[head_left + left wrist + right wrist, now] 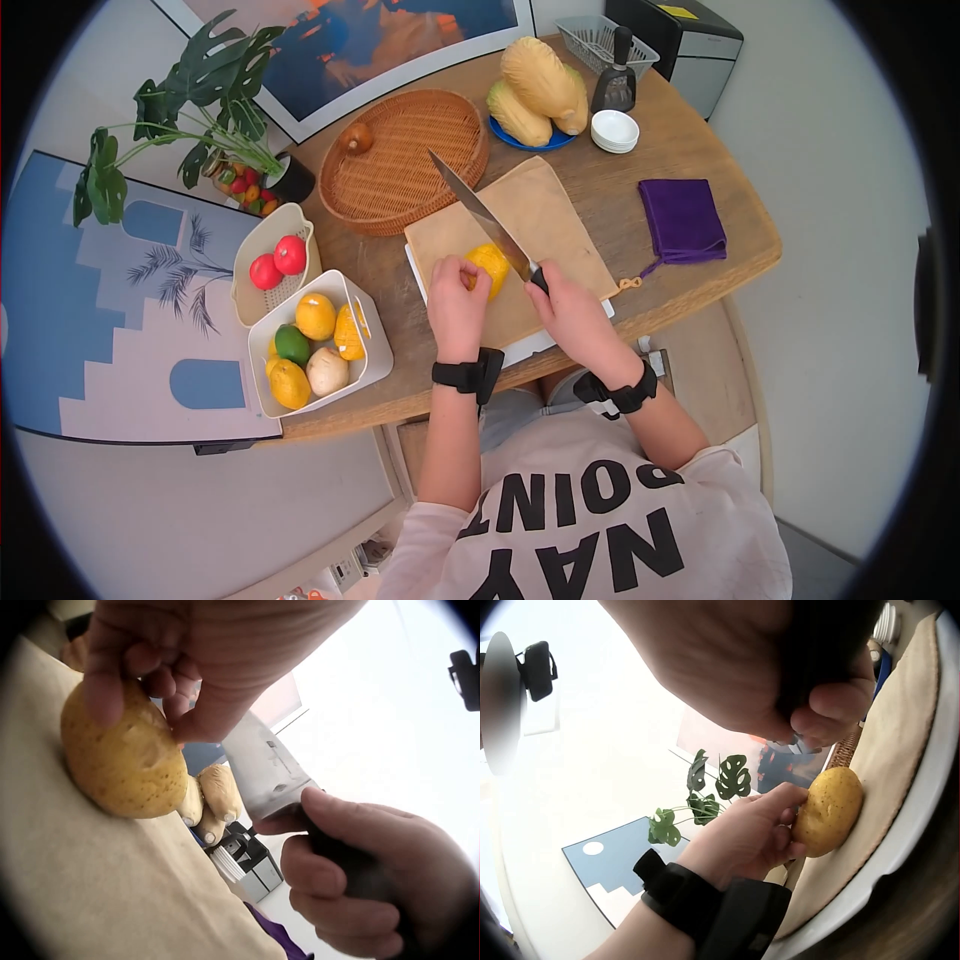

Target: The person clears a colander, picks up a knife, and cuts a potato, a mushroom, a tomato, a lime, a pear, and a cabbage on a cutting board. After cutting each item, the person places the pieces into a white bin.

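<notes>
A yellow potato (490,262) with small dark specks lies on a tan cloth-like cover (545,205) over a white board. My left hand (458,310) holds it from the left, fingers curled with the tips on its skin; the left wrist view shows the thumb and fingers at the top of the potato (124,769). In my right hand (582,318) is a large kitchen knife (478,212), gripped by its black handle. Its broad blade slants up and to the left, just right of the potato in the head view, and stands apart from it in the left wrist view (259,769).
Left of the board, a white basket (374,372) holds several fruits and vegetables beside a cream basket (243,280) with red ones. A wicker tray (400,150) stands behind. Squashes (545,85), white bowls (614,130) and a purple cloth (683,220) are farther back and right.
</notes>
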